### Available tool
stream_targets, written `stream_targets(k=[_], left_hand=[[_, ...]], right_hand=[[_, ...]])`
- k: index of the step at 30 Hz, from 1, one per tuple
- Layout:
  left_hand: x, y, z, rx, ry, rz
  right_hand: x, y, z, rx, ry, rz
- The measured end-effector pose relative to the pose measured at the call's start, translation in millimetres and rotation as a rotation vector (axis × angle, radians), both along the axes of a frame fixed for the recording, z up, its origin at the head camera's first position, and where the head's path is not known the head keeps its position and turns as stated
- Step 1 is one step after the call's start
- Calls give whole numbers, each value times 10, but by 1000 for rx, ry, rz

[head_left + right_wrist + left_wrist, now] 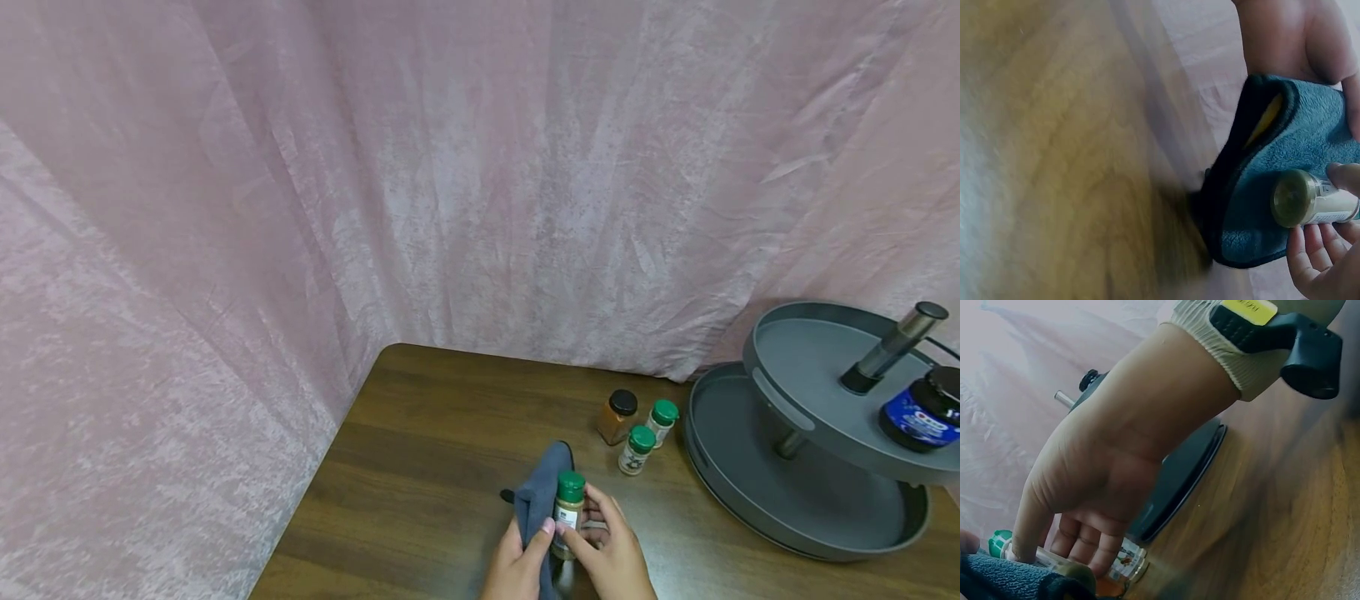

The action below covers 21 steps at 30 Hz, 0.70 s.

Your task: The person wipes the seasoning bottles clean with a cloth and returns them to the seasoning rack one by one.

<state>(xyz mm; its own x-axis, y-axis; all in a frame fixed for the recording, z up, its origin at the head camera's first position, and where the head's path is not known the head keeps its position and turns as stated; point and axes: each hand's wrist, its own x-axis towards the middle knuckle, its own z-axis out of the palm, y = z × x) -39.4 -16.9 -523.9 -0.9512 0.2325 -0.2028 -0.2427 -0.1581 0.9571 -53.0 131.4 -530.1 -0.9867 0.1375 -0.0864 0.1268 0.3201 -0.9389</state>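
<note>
The left hand (515,565) pinches the gray cloth (536,490) with curled fingers — just beside it, the green-topped jar (567,517) sits between the right hand's (617,554) thumb and bent fingers. A gentle, steady hold should stop slips.

Pink curtain (450,183) behind grey tiered tray (806,362)

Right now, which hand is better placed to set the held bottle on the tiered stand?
Probably the right hand: it grips the bottle and is nearer the stand, while the left hand holds the gray cloth.
</note>
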Motion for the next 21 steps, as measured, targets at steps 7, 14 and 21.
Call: stream_targets(k=[7, 14, 21], left_hand=[[2, 37, -33, 32, -24, -35], [4, 28, -41, 47, -19, -5], [-39, -16, -92, 90, -91, 133]], right_hand=[[-7, 26, 41, 22, 32, -28], [35, -12, 50, -2, 50, -29], [61, 23, 139, 1, 193, -52]])
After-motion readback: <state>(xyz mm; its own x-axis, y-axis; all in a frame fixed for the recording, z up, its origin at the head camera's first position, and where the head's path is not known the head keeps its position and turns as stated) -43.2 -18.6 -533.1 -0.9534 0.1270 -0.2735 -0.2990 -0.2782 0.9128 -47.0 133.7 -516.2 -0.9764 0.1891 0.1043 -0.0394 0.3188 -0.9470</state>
